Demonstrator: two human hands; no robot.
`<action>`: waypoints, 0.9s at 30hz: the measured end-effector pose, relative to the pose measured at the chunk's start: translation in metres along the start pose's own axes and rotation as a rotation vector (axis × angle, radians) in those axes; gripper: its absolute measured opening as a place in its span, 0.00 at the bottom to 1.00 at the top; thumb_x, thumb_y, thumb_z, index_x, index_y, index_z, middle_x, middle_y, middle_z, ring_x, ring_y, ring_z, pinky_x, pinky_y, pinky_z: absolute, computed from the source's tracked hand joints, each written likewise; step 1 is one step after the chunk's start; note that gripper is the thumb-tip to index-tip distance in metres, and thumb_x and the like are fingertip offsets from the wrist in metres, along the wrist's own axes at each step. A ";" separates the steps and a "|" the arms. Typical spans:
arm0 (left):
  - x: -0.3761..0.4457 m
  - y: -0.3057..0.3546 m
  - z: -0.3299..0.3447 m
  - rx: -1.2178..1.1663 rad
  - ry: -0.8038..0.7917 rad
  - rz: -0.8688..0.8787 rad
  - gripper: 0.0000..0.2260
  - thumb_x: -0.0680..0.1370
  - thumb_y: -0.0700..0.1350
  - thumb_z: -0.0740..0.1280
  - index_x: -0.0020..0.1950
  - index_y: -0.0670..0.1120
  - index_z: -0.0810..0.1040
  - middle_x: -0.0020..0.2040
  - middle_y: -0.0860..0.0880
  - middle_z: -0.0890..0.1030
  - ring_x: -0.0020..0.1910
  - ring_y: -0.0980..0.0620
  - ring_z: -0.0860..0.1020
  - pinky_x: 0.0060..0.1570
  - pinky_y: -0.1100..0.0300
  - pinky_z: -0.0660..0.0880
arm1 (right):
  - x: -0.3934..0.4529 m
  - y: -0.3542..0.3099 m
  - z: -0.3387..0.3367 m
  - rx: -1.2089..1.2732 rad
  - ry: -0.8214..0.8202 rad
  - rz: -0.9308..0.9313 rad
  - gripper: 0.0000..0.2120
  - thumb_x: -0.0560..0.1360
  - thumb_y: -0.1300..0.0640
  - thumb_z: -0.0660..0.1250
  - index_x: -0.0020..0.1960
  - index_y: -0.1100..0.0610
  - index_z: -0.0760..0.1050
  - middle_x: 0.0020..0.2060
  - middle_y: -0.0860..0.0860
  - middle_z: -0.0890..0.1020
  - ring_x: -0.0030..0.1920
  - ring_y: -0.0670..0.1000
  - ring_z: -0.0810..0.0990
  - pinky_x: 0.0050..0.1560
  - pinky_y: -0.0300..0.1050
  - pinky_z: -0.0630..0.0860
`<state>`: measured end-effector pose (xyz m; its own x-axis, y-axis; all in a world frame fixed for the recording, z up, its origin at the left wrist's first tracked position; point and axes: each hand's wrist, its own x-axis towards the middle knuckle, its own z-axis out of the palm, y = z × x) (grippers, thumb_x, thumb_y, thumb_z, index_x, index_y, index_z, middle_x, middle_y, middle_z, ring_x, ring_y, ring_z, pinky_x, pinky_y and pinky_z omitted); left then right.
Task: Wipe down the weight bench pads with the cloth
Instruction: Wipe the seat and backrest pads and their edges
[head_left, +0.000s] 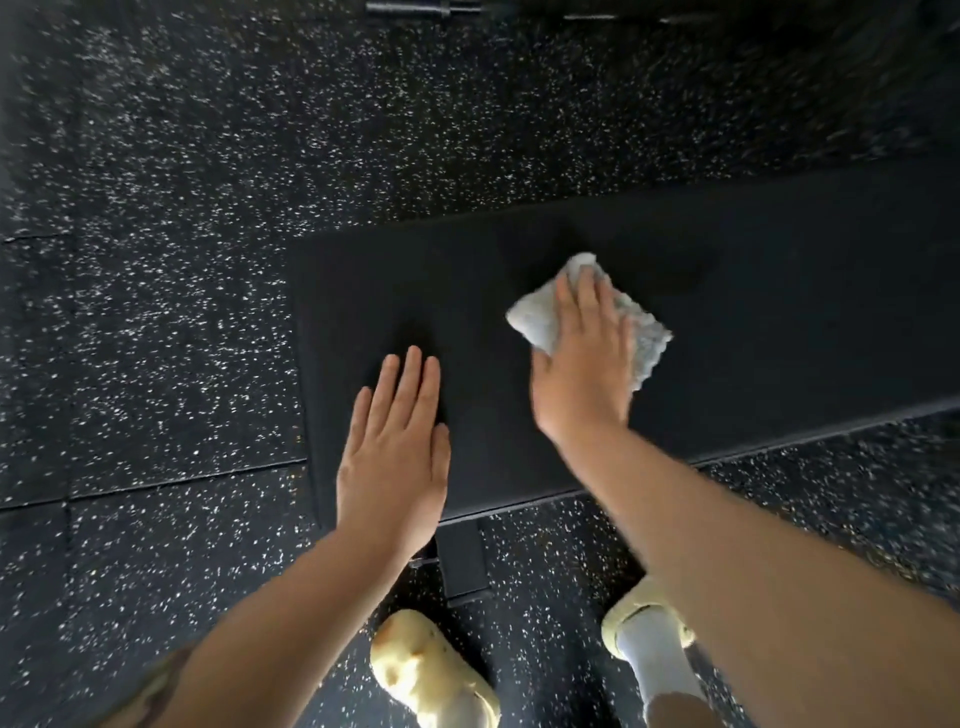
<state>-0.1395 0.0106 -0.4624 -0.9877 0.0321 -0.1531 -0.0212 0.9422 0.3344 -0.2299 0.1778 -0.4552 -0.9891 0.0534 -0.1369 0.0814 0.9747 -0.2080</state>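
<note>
Two bare hands work the flat black padded bench surface (779, 291): the left hand (395, 447) lies flat and released, the right hand (587, 358) presses a crumpled pale-blue cloth (644, 338) mid-pad, so wiping seems underway, with much pad probably left.

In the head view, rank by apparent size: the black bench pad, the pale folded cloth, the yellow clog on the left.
1. Black padded bench top, by far the largest.
2 and 3. Pale fluffy cloth and yellow foam clog look alike; the right hand covers part of the cloth, so unranked.
</note>
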 end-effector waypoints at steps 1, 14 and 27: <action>0.009 0.010 0.003 -0.014 0.004 0.004 0.26 0.80 0.51 0.45 0.79 0.49 0.51 0.79 0.53 0.50 0.78 0.54 0.44 0.75 0.56 0.41 | -0.005 -0.009 0.004 0.030 0.020 0.034 0.37 0.76 0.55 0.62 0.79 0.55 0.47 0.79 0.52 0.47 0.78 0.53 0.43 0.77 0.54 0.45; 0.062 0.120 0.045 0.050 0.024 0.126 0.24 0.82 0.52 0.45 0.78 0.47 0.52 0.79 0.50 0.52 0.78 0.51 0.48 0.75 0.50 0.48 | 0.046 0.159 -0.048 -0.060 -0.065 -0.058 0.34 0.80 0.53 0.57 0.79 0.52 0.42 0.79 0.48 0.42 0.78 0.49 0.41 0.77 0.47 0.38; 0.107 0.201 0.065 0.078 0.022 0.176 0.25 0.82 0.51 0.45 0.78 0.46 0.54 0.79 0.51 0.52 0.78 0.52 0.48 0.75 0.54 0.45 | 0.014 0.279 -0.068 -0.084 -0.117 -0.093 0.37 0.78 0.53 0.62 0.79 0.52 0.45 0.79 0.49 0.45 0.78 0.50 0.42 0.77 0.49 0.41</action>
<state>-0.2391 0.2256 -0.4719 -0.9781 0.1926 -0.0783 0.1637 0.9456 0.2811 -0.2294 0.4649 -0.4489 -0.9705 -0.0588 -0.2337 -0.0251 0.9892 -0.1445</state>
